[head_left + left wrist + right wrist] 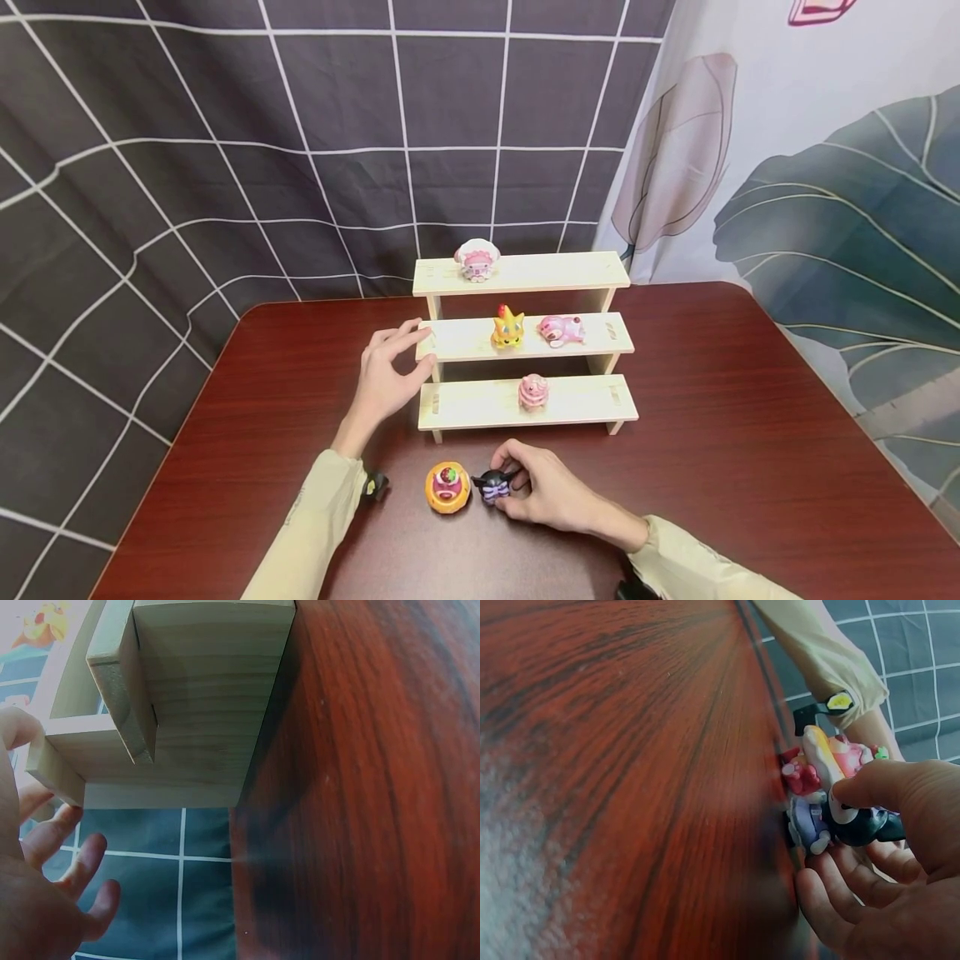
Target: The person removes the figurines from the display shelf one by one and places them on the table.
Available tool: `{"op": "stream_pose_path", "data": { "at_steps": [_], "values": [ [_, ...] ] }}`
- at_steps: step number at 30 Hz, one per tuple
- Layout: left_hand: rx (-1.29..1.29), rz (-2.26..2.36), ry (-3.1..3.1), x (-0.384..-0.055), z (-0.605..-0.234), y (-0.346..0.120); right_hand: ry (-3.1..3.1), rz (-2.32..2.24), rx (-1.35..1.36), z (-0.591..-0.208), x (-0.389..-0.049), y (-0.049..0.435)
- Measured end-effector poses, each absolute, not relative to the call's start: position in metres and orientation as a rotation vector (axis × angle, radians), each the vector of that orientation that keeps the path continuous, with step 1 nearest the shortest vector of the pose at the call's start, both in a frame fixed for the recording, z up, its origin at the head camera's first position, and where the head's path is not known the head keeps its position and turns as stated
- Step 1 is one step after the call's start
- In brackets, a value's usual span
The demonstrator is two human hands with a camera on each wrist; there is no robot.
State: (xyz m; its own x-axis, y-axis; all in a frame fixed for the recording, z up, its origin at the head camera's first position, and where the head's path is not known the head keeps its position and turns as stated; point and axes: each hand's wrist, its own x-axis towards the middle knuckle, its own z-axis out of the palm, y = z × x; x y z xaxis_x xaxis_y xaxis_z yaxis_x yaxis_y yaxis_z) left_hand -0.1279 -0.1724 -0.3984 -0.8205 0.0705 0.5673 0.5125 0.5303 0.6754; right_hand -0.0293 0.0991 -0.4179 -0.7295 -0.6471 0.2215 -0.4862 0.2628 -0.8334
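Observation:
My right hand pinches a small black-and-purple figurine between thumb and fingers, low over the table. Directly left of it sits an orange, round-based figurine with a pink figure and a strawberry on top. At the left end of the middle board of a three-step wooden display shelf, my left hand grips the board's end, thumb in front. In the left wrist view, the other fingers spread apart behind it. The right wrist view shows the thumb on the black figurine's head.
On the shelf stand a white-and-pink figurine up top, a yellow one and a pink lying one in the middle, and a round pink one below. A dark red table bears everything; a gridded curtain hangs behind.

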Motion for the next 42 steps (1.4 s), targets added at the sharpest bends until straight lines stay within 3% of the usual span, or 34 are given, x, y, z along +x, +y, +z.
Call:
{"op": "stream_pose_path", "data": {
  "at_steps": [42],
  "values": [
    [-0.479,-1.239,-2.288,-0.129,-0.4,-0.173,2.472,-1.578,-1.091,-0.396,-0.035,0.121]
  ]
}}
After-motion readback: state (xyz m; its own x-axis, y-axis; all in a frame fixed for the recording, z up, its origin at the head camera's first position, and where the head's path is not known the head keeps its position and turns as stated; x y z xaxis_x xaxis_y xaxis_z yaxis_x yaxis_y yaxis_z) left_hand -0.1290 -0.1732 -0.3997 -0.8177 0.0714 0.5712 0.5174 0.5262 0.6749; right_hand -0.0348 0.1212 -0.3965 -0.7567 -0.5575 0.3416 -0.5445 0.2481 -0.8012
